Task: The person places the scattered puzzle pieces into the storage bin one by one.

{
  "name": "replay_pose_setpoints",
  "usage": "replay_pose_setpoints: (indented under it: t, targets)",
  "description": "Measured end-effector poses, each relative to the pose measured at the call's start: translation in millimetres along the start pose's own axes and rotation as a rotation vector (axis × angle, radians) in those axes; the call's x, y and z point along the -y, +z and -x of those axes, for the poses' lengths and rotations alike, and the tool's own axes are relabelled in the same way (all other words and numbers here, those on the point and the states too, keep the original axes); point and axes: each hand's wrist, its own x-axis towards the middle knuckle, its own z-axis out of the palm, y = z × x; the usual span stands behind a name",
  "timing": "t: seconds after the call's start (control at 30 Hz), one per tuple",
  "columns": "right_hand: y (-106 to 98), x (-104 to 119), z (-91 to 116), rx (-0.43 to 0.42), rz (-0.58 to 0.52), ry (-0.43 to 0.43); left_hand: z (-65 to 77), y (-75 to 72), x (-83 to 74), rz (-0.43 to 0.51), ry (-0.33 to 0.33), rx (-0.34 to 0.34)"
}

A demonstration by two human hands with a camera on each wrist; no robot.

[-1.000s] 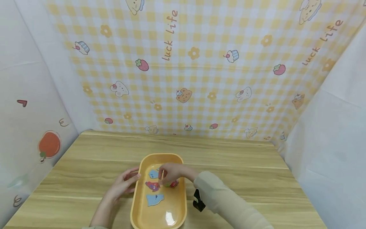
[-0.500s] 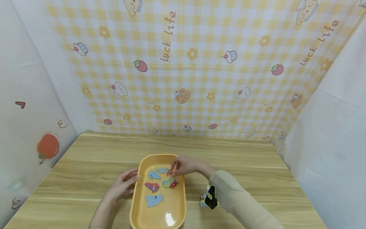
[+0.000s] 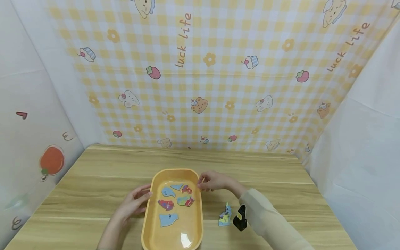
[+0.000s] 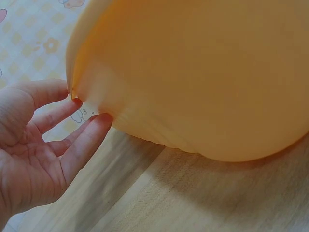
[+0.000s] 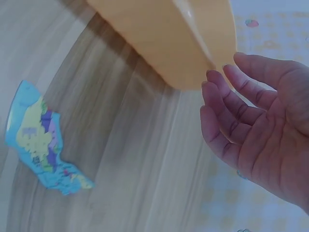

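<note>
In the head view my left hand (image 3: 132, 202) holds the left rim of the yellow tray (image 3: 145, 222), its thumb at the rim and its fingers along the outer wall. My right hand (image 3: 214, 181) is at the tray's upper right rim, fingers loosely bent, nothing between them. Inside the tray lie several flat map puzzle pieces: a small red piece (image 3: 186, 189), a green and red piece (image 3: 185, 200), a red and purple piece (image 3: 166, 205), and light blue ones, such as the lowest blue piece (image 3: 168, 219).
A blue and yellow map puzzle piece (image 5: 41, 140) lies on the wooden table to the right of the tray, below the right forearm. Beside it in the head view is a black device (image 3: 240, 218) at the right sleeve. A checked cloth (image 3: 225, 80) hangs behind the table.
My right hand has moved right, out of the tray, leaving the small red piece at its upper right. The puzzle piece on the table has come out from behind the arm. The left hand stays put.
</note>
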Motion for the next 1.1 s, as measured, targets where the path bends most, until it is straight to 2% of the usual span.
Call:
replay_pose_setpoints:
  t: [0.23,0.57,0.83,0.97,1.1]
  targets:
    - [-1,-14,7,-0.019,-0.023,0.04,-0.1,0.1,0.4,-0.007,0.001,-0.002]
    - [-2,-36,21,-0.008,-0.009,0.038,-0.8,-0.2,0.7,-0.006,0.002,-0.003]
    - [2,-48,33,-0.026,0.048,0.166,-0.4,-0.6,1.3,-0.021,0.003,-0.002]
    - [2,-55,39,-0.055,0.074,0.144,-1.0,-0.1,1.1,-0.011,0.001,-0.008]
    - [1,-61,43,-0.048,0.092,0.114,-1.2,0.9,0.9,-0.009,0.002,-0.017]
